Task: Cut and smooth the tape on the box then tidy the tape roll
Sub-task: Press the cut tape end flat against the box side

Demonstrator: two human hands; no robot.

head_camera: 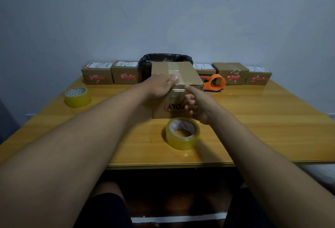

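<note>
A brown cardboard box [188, 75] stands in the middle of the table, with a strip of clear tape [174, 71] running over its top and down its near face. My left hand [161, 84] lies flat on the box's near top edge, its fingers pressed on the tape. At the box's front face my right hand [197, 106] has its index finger touching the tape near the top edge, the other fingers loosely curled. A clear tape roll [183, 133] lies flat on the table just in front of the box, held by neither hand.
A second yellowish tape roll [78, 97] lies at the left. An orange tape dispenser [216, 82] sits right of the box. Several small parcels [97, 75] line the back edge, with a black-lined bin [165, 59] behind the box. The wooden table's [262, 128] front edge is near me.
</note>
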